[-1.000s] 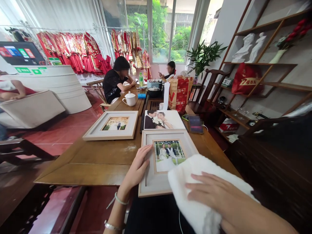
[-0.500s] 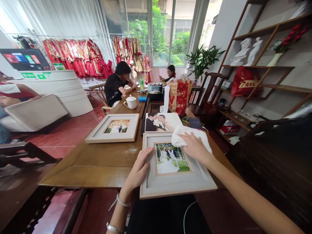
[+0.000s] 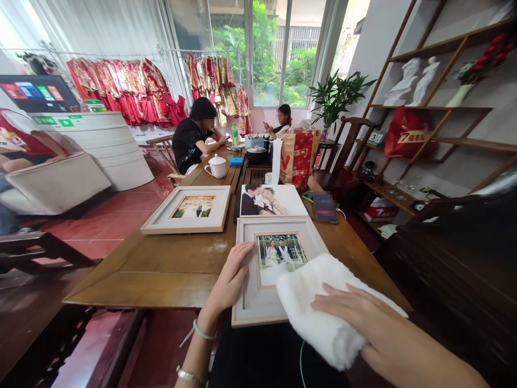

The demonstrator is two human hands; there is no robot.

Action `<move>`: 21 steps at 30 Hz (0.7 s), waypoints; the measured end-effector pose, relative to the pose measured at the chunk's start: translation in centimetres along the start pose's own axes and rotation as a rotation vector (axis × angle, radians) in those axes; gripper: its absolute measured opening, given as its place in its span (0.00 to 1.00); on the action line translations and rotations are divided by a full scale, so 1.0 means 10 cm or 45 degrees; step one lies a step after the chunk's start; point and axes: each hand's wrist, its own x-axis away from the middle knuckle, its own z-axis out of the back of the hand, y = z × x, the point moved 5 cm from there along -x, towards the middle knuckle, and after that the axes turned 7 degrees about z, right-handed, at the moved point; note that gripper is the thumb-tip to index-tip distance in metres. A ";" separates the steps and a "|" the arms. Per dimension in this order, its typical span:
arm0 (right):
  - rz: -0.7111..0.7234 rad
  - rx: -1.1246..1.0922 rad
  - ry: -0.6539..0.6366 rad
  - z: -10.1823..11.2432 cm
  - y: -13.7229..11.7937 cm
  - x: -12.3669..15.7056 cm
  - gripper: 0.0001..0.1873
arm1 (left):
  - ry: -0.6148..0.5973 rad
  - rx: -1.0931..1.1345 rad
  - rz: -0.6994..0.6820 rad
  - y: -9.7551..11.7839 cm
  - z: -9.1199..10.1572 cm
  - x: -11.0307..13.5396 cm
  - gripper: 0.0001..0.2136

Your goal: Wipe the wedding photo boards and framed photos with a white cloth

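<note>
A light wooden picture frame [image 3: 258,310] lies before me, its near part jutting past the table edge over my lap. Inside its pale mat is a photo of a couple [image 3: 278,250] outdoors. My left hand [image 3: 229,277] rests flat on the frame's left side, fingers stretched toward the photo. Under my right hand [image 3: 353,312] is a white cloth [image 3: 309,288], pressed on the frame's lower right; it hides that corner and part of the photo. The cloth hangs past the near edge.
A second picture frame [image 3: 161,223] lies to the left on the wooden table [image 3: 161,272]. Beyond mine are a photo print [image 3: 293,202], a phone [image 3: 325,207], a lidded white cup [image 3: 218,167] and a red paper bag [image 3: 299,159]. Two people sit at the far end.
My right hand has drawn the cloth from the frame's upper right corner down toward me, onto the lower right. My left hand stays in place.
</note>
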 end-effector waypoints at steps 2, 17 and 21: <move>-0.064 0.123 0.104 0.09 0.16 0.00 0.37 | -0.004 0.004 0.003 0.00 0.00 0.00 0.24; -0.019 0.274 0.272 -0.19 0.44 -0.48 0.48 | 0.010 0.023 -0.025 0.02 0.00 0.00 0.24; 0.139 -0.047 0.037 -0.14 0.02 -0.19 0.48 | 0.017 0.005 -0.040 0.02 0.00 -0.01 0.24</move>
